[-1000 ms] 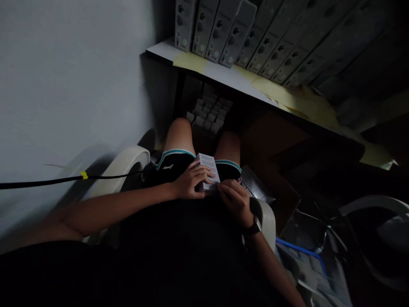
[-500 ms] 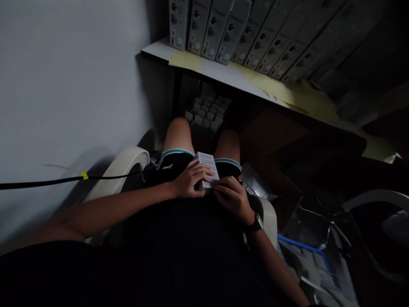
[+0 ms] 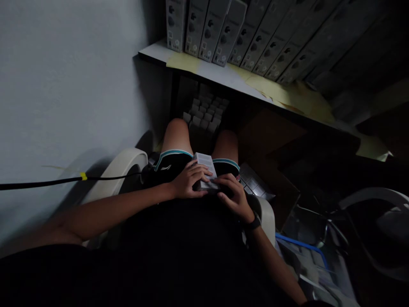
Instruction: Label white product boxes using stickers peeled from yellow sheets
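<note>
A small white box (image 3: 205,161) with printed lines rests on my lap between my thighs. My left hand (image 3: 191,179) grips it from the left, fingers over its top face and thumb along the near edge. At the box's near right corner is my right hand (image 3: 234,194), its fingertips touching the top face and its thumb spread apart below them. A dark watch band circles my right wrist. The near end of the box is in shadow.
Ahead, a shelf (image 3: 153,51) bears a row of upright boxes (image 3: 191,30). Beneath it stand many small white boxes (image 3: 204,113). A black cable (image 3: 111,176) runs in from the left, past the white chair arm (image 3: 128,160). A blue-rimmed container (image 3: 303,244) lies at the lower right.
My right hand's fingers have moved from the near end onto the top of the box, and its thumb has opened away. The view has shifted slightly.
</note>
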### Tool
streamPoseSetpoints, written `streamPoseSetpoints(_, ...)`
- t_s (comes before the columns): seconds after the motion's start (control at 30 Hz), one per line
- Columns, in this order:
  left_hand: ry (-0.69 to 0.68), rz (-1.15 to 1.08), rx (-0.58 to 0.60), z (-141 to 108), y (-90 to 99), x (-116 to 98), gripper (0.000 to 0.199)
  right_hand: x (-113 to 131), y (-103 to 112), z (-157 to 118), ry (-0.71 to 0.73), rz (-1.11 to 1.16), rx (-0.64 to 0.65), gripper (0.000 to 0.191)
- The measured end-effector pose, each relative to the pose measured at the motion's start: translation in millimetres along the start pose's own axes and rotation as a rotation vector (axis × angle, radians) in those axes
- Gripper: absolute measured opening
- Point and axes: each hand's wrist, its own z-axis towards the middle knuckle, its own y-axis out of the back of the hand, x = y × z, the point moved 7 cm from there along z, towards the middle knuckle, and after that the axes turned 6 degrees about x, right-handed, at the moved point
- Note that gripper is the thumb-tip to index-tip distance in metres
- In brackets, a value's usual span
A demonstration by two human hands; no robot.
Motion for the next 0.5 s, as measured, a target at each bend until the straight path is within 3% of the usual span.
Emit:
streamPoseSetpoints(0.13,-0.003,0.000,-0.006,0.1,0.8,-0.4,0.032,-2.1,-1.7,1.8,-0.031,-0.019,-0.106,0.013)
streamPoseSetpoints(0.5,-0.028,0.048,-0.026,-0.8,0.4,-0.4,0.033,5.5,-10.8,6.9,0.066,-0.216,-0.116,0.003)
